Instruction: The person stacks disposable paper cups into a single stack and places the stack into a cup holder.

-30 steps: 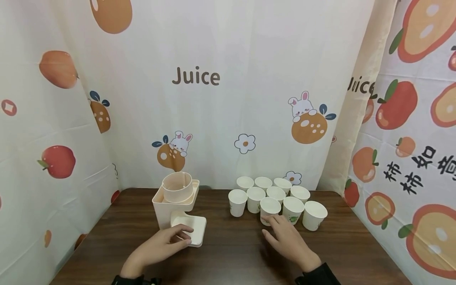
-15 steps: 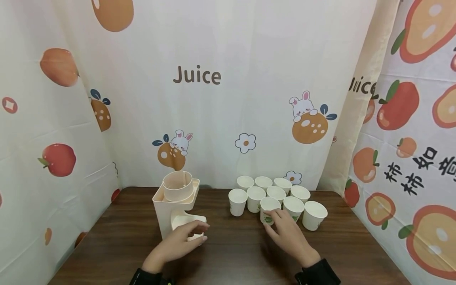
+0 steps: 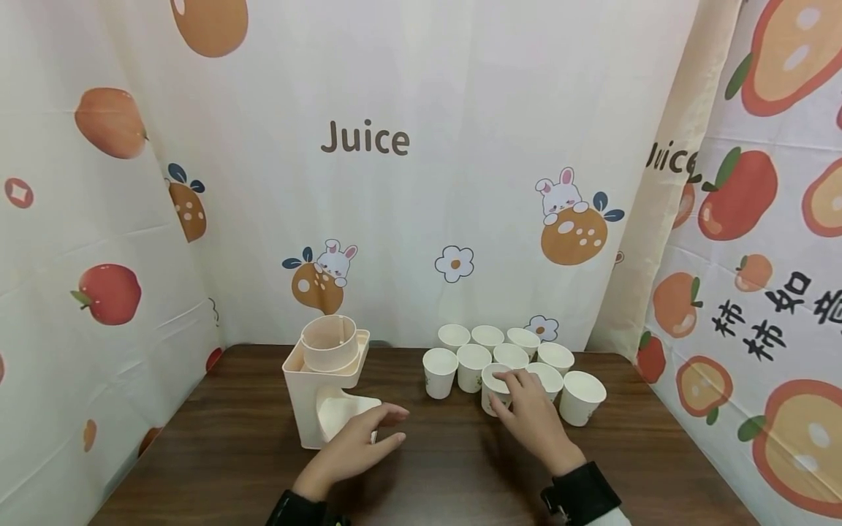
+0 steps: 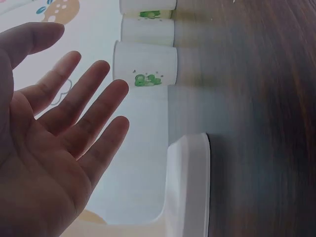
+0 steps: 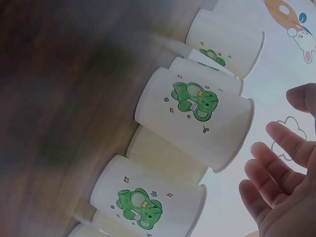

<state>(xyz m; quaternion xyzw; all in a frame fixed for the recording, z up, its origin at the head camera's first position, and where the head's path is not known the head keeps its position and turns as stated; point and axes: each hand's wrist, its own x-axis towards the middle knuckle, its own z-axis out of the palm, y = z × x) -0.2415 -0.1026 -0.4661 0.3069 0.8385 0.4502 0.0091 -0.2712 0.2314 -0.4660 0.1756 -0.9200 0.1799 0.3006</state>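
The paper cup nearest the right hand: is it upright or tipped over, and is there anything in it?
Upright. The paper cup stands on its base on the wooden table, mouth upward, the right hand's fingertips at its rim. Its contents cannot be told.

A dark wooden worktop (image 3: 434, 467) stands enclosed by pale curtains (image 3: 460, 88) printed with fruit, rabbits, flowers and the word "Juice" (image 3: 365, 139), plus Chinese characters on the right

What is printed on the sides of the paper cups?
A small green cartoon figure with a yellow bow on white paper cups, clearest in the right wrist view.
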